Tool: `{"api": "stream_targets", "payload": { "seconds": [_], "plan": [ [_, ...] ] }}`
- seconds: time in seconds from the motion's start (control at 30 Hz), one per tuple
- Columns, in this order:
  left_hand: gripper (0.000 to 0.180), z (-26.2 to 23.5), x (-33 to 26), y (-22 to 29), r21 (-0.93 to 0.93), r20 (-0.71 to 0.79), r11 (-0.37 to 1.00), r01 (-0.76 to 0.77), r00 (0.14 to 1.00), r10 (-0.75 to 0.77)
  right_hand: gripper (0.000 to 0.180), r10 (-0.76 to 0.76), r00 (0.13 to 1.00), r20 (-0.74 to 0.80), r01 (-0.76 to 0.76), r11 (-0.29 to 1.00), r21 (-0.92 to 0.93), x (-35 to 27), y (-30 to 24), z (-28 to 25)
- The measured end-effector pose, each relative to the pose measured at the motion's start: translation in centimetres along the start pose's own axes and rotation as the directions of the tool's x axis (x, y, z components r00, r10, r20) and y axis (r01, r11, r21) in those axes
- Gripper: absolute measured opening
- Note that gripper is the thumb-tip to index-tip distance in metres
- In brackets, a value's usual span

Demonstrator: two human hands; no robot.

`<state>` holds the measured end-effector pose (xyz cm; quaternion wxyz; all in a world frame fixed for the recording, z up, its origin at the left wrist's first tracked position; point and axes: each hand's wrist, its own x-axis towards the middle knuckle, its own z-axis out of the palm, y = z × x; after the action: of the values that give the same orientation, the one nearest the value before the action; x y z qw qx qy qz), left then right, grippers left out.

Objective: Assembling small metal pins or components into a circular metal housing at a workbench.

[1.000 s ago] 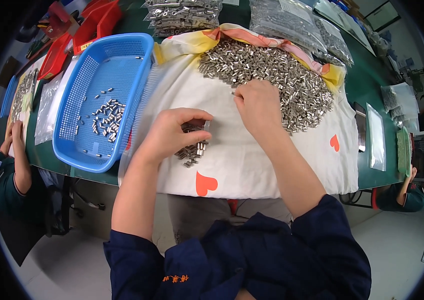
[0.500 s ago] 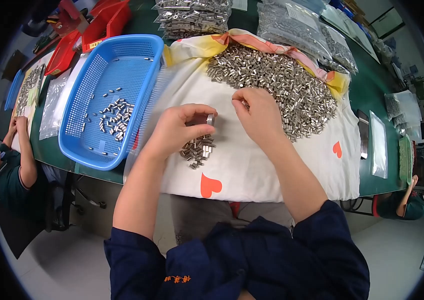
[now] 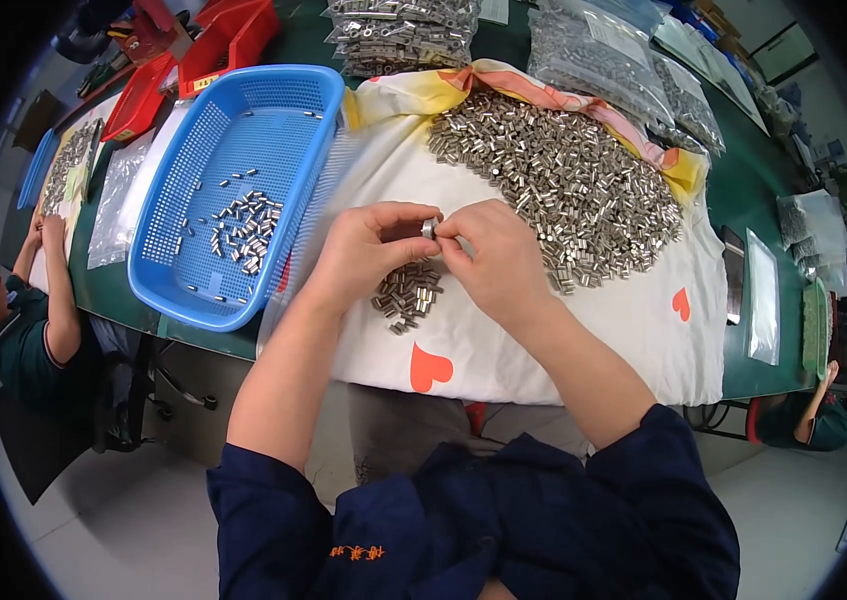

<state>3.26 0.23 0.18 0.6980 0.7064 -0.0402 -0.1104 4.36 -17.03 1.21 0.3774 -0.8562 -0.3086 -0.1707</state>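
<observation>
My left hand (image 3: 366,252) is closed, with thumb and fingers round a small, round silvery metal piece (image 3: 430,228) that looks like a ring. Against its right side come the pinched fingertips of my right hand (image 3: 497,262); what they hold, if anything, is hidden. Below the left hand lies a small heap of short metal cylinders (image 3: 406,300). A much larger pile of such cylinders (image 3: 584,195) spreads behind and to the right of my right hand. Both heaps rest on a white cloth (image 3: 514,365) with red hearts.
A blue perforated basket (image 3: 149,272) with scattered cylinders stands at the left. Red bins (image 3: 229,50) and bags of metal parts (image 3: 399,35) are at the back. A dark phone-like object (image 3: 733,270) lies right of the cloth. Two other people (image 3: 29,320) sit on either side.
My right hand has moved left and down from beside the big pile to the metal piece in my left hand. The whole view has shifted slightly.
</observation>
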Motion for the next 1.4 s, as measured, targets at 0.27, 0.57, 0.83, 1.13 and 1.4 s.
{"api": "stream_targets", "payload": {
  "seconds": [0.27,0.57,0.83,1.13,1.4],
  "plan": [
    [0.032,0.1,0.0,0.4,-0.042,0.049,0.999,0.021,0.999,-0.019,0.013,0.363,0.900,0.243,-0.428,0.845,0.321,0.3,0.4,-1.0],
    [0.031,0.1,0.1,0.3,0.085,0.078,0.996,0.012,0.997,-0.019,0.009,0.304,0.951,0.050,-0.286,0.932,-0.223,0.9,3.7,-4.8],
    [0.030,0.4,0.1,0.6,0.056,0.077,0.998,0.035,0.996,-0.039,0.005,0.271,0.945,0.185,-0.156,0.866,-0.474,0.1,3.7,-2.5],
    [0.033,-0.1,0.1,0.3,-0.042,0.063,0.998,0.042,0.997,-0.039,0.009,0.386,0.875,0.292,-0.469,0.825,0.316,0.7,0.2,-2.4],
    [0.032,0.0,0.1,0.2,-0.098,0.054,0.995,0.022,0.998,-0.016,0.010,0.322,0.932,0.168,-0.356,0.899,0.255,-0.1,-0.3,-0.9]
  ]
}}
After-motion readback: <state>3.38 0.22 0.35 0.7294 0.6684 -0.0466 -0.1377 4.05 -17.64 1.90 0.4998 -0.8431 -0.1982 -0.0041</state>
